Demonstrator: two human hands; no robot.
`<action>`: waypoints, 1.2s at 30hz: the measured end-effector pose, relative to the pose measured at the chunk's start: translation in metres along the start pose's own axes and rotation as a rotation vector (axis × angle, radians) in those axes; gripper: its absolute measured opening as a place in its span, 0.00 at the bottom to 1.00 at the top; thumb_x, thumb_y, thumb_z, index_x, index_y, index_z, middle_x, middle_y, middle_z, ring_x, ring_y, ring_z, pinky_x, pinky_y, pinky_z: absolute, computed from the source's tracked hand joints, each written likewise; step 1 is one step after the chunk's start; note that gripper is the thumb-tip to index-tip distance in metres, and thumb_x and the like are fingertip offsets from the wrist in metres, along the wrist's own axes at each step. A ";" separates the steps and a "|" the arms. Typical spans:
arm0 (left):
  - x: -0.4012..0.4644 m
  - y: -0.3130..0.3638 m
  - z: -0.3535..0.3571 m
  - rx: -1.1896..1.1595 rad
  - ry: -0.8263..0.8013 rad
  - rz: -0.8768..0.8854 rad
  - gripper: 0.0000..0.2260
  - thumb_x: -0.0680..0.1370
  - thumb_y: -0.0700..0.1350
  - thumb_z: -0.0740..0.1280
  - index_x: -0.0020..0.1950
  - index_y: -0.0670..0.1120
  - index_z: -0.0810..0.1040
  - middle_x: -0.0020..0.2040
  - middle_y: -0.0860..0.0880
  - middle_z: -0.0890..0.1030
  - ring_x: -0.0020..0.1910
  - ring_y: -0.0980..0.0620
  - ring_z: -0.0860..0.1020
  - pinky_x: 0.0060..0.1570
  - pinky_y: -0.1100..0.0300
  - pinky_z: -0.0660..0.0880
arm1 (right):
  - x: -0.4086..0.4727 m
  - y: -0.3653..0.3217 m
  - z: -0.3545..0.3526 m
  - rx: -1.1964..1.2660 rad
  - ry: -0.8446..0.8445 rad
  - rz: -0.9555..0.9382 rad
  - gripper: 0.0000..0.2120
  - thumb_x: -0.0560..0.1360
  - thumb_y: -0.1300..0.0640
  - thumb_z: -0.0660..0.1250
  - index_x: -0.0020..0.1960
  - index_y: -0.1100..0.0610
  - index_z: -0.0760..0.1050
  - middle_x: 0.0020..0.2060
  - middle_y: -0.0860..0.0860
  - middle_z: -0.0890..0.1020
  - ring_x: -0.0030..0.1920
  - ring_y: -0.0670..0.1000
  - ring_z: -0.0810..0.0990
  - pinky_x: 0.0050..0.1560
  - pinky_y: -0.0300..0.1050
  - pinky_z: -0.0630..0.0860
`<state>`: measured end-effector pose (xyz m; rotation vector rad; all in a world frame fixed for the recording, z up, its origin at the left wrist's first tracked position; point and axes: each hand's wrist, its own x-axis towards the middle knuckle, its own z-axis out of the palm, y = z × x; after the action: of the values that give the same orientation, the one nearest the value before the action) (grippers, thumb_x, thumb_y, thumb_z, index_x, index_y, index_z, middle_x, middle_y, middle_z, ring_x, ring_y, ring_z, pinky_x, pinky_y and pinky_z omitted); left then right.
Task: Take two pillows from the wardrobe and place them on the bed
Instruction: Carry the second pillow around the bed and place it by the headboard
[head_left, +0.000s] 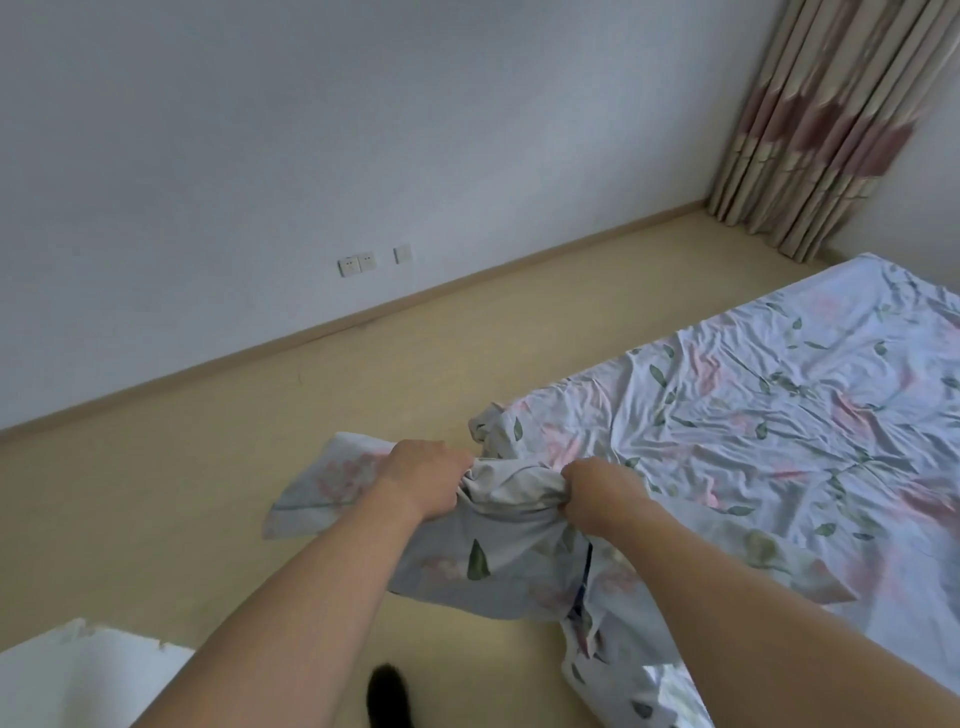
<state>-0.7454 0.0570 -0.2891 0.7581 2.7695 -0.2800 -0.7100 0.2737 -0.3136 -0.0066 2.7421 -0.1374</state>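
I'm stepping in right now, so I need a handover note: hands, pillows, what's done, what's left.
Left hand and right hand both grip one floral pillow, held over the floor beside the bed.
No pillow lies on the visible part of the bed; only its floral sheet shows. The wardrobe is out of view.
Done: one pillow brought to the bed.
Left: set it on the bed; a second pillow is not in view.

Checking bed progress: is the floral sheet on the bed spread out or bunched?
Spread but wrinkled: the sheet lies flat across the bed, creased, its near corner rumpled.
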 end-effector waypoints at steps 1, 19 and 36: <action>0.015 -0.019 -0.001 0.007 0.000 0.005 0.12 0.75 0.41 0.59 0.56 0.51 0.75 0.56 0.46 0.80 0.54 0.43 0.79 0.42 0.57 0.67 | 0.019 -0.009 -0.006 0.001 0.000 0.010 0.08 0.72 0.60 0.61 0.48 0.54 0.76 0.46 0.51 0.80 0.47 0.54 0.80 0.42 0.43 0.72; 0.334 -0.374 -0.052 0.046 0.011 0.197 0.14 0.74 0.40 0.59 0.58 0.51 0.74 0.56 0.46 0.80 0.53 0.43 0.79 0.41 0.56 0.67 | 0.412 -0.161 -0.149 0.111 0.014 0.221 0.11 0.72 0.59 0.61 0.51 0.52 0.77 0.51 0.51 0.81 0.51 0.56 0.81 0.43 0.43 0.71; 0.738 -0.485 -0.184 0.097 0.080 0.369 0.17 0.73 0.39 0.58 0.59 0.53 0.74 0.55 0.48 0.80 0.53 0.45 0.78 0.42 0.57 0.67 | 0.760 -0.051 -0.317 0.216 0.060 0.357 0.08 0.71 0.60 0.61 0.48 0.56 0.78 0.48 0.54 0.82 0.49 0.56 0.80 0.41 0.42 0.71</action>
<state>-1.6475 0.0413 -0.2750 1.3064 2.6326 -0.3169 -1.5346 0.2347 -0.3099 0.5501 2.7205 -0.3347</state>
